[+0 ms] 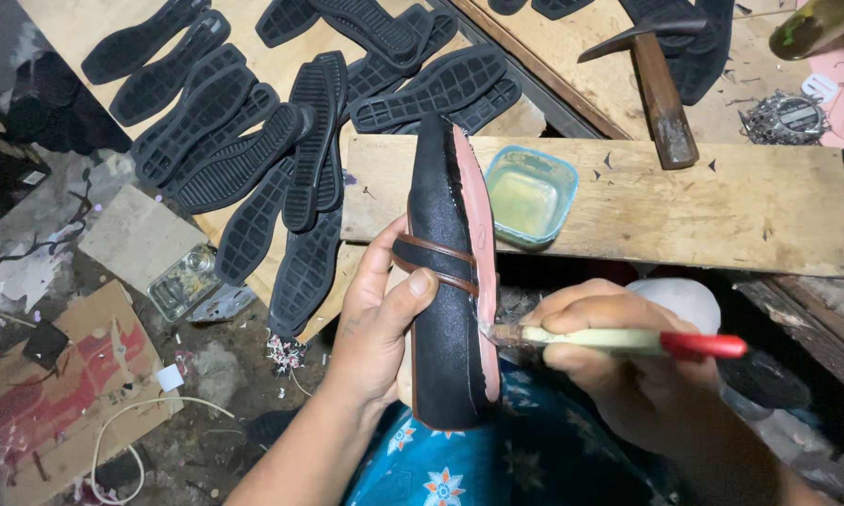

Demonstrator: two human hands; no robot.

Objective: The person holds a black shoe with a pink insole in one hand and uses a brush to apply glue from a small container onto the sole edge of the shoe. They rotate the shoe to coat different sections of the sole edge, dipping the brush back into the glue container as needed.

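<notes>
Cluttered with black rubber soles (253,141), a hammer (661,89) and a small glue tub (528,195), the wooden bench (722,206) sits just beyond the black shoe (445,281), which the left hand (380,323) grips upright while the right hand (619,361) clasps a brush (619,341) against its pink edge.

The left hand (380,328) covers the shoe's (445,281) near side, fingers hidden behind it. At twelve o'clock the top edge cuts off several soles (253,141); the bottle (815,23) at one o'clock is cropped and blurred. The right hand's (619,361) wrist leaves the frame at five o'clock.
</notes>
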